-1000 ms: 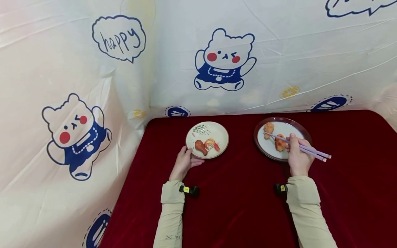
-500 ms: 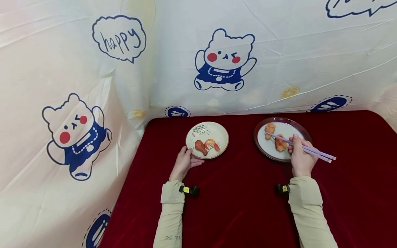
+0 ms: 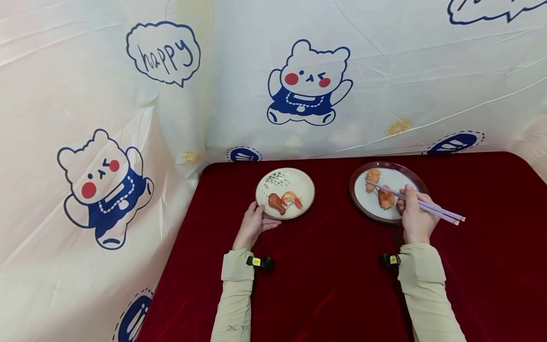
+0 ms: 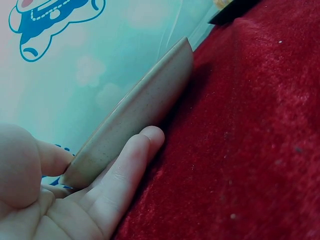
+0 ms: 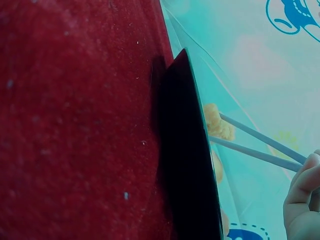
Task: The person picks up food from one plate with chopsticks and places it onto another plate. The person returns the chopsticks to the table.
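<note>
The right grip (image 3: 414,216) pinches a pair of lilac chopsticks (image 3: 444,211), whose parted tips straddle a golden fried piece (image 3: 373,175) ahead and left of it, on the brown-rimmed plate (image 3: 400,177). The left grip (image 3: 252,225) pinches the rim of a small plate (image 3: 300,182) just ahead of it. This looks like the picking-up step; the next move seems to call for squeezing the tips evenly before lifting

The word "happy" stands in dark blue handwriting inside a bubble (image 3: 164,53) on the cloth (image 3: 239,61). Another bubble (image 3: 497,10), top right, is cut off, its writing unreadable. The left sleeve (image 3: 234,304) bears an X beside unclear letters. Yellow labels (image 3: 256,261) on both wristbands (image 3: 267,263) are too small to read.
</note>
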Demonstrator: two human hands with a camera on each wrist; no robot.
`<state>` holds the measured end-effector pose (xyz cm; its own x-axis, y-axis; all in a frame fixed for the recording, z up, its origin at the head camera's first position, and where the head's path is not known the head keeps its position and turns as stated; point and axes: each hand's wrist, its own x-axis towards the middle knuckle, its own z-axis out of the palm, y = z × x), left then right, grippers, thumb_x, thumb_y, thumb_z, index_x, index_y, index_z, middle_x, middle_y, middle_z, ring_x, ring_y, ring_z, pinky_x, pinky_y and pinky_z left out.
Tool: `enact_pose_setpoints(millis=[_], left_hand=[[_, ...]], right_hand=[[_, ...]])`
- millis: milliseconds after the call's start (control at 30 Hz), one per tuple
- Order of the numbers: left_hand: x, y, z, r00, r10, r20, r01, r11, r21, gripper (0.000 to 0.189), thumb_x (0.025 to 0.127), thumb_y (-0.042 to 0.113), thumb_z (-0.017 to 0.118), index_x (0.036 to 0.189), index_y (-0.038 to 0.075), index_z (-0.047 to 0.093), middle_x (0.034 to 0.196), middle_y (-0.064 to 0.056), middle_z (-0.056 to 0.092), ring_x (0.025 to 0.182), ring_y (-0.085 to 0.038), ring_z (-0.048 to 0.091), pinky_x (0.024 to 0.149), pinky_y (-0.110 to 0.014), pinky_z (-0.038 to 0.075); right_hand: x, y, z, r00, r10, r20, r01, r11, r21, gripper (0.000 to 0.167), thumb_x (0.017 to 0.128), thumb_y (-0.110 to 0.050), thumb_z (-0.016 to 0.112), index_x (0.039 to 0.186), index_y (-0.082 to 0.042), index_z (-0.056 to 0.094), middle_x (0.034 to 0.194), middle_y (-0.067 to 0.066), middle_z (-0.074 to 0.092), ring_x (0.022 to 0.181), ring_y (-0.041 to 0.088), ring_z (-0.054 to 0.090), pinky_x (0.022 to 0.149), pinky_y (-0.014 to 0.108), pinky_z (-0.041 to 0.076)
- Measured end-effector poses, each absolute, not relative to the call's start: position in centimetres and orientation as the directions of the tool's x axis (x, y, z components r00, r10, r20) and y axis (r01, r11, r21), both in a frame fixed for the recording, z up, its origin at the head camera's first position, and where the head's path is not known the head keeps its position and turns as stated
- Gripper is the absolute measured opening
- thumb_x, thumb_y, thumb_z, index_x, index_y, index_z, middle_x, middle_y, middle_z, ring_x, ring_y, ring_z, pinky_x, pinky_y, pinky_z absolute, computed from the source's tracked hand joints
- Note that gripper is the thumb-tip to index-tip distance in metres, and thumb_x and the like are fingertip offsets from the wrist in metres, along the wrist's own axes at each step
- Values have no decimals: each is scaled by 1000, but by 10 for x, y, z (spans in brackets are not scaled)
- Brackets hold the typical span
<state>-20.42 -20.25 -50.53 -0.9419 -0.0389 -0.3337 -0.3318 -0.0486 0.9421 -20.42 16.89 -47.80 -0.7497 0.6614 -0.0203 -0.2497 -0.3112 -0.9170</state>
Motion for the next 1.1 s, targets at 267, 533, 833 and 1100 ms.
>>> enact_pose_setpoints(millis=[267, 533, 833, 1100], left_hand=[[-204, -203, -505, -939, -44, -342, -340, -52, 939, 40, 107, 27, 32, 145, 14, 33, 112, -24, 64, 81, -27, 72, 77, -37, 62], [-204, -202, -505, -940, -47, -337, -335, -48, 941, 39, 107, 27, 32, 144, 14, 34, 111, -25, 64, 80, -27, 72, 76, -37, 62], [-204, -202, -507, -940, -49, -337, -334, -57, 941, 40, 107, 27, 32, 145, 14, 34, 110, -23, 65, 79, -26, 72, 76, -37, 62], [-205, -202, -506, -939, -50, -341, -338, -60, 939, 41, 107, 27, 33, 146, 15, 32, 111, -22, 65, 80, -26, 72, 76, -36, 62]], right_hand=[[-204, 170, -478, -735, 677, -13, -257, -297, -920, 21, 85, -17, 75, 84, 3, 74, 59, -2, 66, 43, 5, 55, 41, 14, 48], [-204, 171, -481, -742, 671, 0, -265, -294, -918, 30, 84, -19, 76, 91, 10, 72, 57, -1, 64, 44, 5, 55, 42, 14, 49], [-203, 174, -477, -719, 694, 37, -377, -345, -860, 23, 81, -14, 78, 79, 8, 73, 59, 3, 66, 42, 8, 56, 37, 15, 46], [-201, 174, -472, -702, 705, 101, -432, -309, -847, 20, 84, -7, 74, 82, 13, 72, 66, 3, 71, 44, 8, 60, 40, 15, 48]])
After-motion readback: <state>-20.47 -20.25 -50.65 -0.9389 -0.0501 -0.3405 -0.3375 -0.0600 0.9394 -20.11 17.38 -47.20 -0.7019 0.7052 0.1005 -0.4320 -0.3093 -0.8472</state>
